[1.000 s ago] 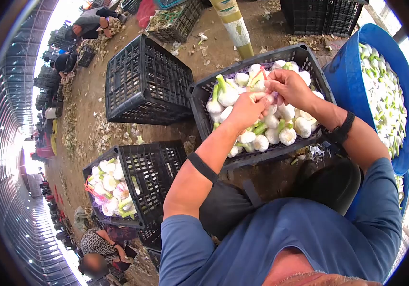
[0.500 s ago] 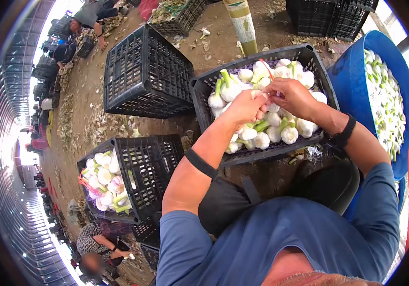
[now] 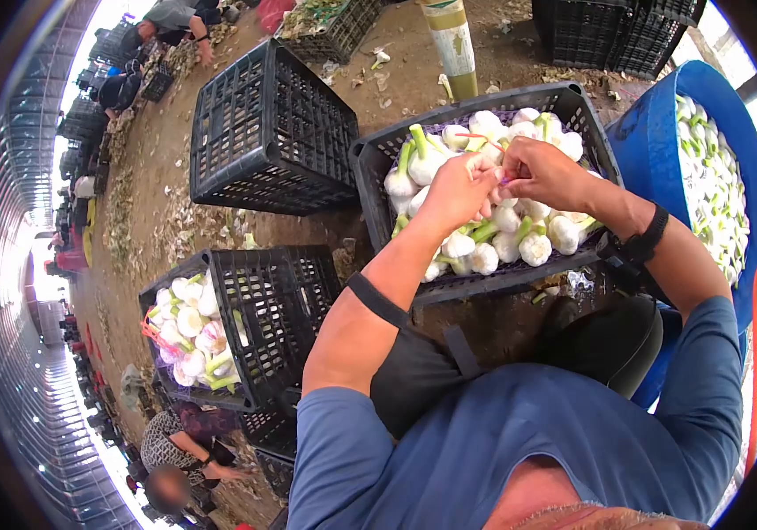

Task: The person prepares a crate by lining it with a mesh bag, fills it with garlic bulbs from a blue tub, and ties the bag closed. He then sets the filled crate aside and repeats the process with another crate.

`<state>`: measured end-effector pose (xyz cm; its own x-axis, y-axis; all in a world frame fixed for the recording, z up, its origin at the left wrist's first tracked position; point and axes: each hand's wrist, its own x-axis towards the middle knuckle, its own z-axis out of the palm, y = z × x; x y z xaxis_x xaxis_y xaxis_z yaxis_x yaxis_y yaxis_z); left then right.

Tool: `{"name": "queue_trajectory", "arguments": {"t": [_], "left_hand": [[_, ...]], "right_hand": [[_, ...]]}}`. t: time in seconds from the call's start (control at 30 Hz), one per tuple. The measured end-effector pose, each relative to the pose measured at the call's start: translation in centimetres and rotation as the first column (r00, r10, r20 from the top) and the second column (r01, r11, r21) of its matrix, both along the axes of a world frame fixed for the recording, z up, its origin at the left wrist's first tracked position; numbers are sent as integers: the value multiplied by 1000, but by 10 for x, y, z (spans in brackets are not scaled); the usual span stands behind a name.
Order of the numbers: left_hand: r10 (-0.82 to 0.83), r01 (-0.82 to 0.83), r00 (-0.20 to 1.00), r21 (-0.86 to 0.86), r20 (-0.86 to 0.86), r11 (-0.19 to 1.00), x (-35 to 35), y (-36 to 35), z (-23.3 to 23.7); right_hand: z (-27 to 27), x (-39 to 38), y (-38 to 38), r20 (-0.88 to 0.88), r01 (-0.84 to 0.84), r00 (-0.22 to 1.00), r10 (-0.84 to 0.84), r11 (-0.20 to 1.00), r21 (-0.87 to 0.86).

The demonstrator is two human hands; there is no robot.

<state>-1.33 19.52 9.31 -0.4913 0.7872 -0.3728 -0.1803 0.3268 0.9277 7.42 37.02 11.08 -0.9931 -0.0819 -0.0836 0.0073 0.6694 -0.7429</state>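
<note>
A black crate lined with purple net holds several white garlic bulbs with green stems. Over its middle, my left hand is closed, fingertips pinched against those of my right hand. My right hand is closed too, thumb and forefinger on a small bit of purple net. A thin red-orange tie sticks up by the fingers of both hands. What my left fingers hold is hidden.
On the right is a blue tub full of garlic. To the left are an upturned black crate and a tilted garlic crate. A post rises behind my crate. Other people work at far left.
The red-orange tie has tipped over to the left. My right hand has turned slightly, its wrist and forearm shifting right. A co-worker's arm at lower left has moved.
</note>
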Motion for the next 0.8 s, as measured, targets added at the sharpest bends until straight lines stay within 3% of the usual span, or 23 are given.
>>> {"name": "queue_trajectory", "arguments": {"t": [0.07, 0.13, 0.17, 0.2, 0.27, 0.37, 0.5, 0.63, 0.73, 0.8], "left_hand": [[37, -37, 999, 17, 8, 999, -2, 0, -4], [1, -3, 999, -32, -52, 999, -2, 1, -6], [8, -10, 999, -32, -50, 999, -1, 1, -8], [24, -25, 999, -22, -35, 999, 0, 1, -8], [42, -43, 999, -11, -17, 999, 2, 2, -8], [98, -100, 995, 78, 25, 992, 3, 5, -7], [9, -12, 999, 76, 45, 997, -2, 6, -13], [-34, 29, 994, 55, 105, 998, -5, 7, -17], [-48, 39, 988, 62, 148, 997, -7, 7, -19], [-32, 24, 987, 53, 155, 998, -6, 7, -19]], "right_hand": [[1, 0, -1, -51, 6, 999, -8, 999, -42], [2, 1, 1, 215, 195, 966, -144, 950, -244], [0, 1, 3, 253, 173, 962, -106, 949, -263], [-2, 1, 3, 255, 167, 962, -99, 950, -263], [-5, 1, 5, 125, 163, 985, -116, 853, -495], [-5, -2, 13, 153, 140, 986, -60, 798, -587], [6, -1, 14, 239, 153, 971, 29, 692, -705], [5, -3, 15, 272, 138, 959, 80, 707, -694], [-2, -5, 11, 179, 34, 979, 101, 776, -629], [5, -3, 6, 136, 32, 990, 30, 901, -433]]}}
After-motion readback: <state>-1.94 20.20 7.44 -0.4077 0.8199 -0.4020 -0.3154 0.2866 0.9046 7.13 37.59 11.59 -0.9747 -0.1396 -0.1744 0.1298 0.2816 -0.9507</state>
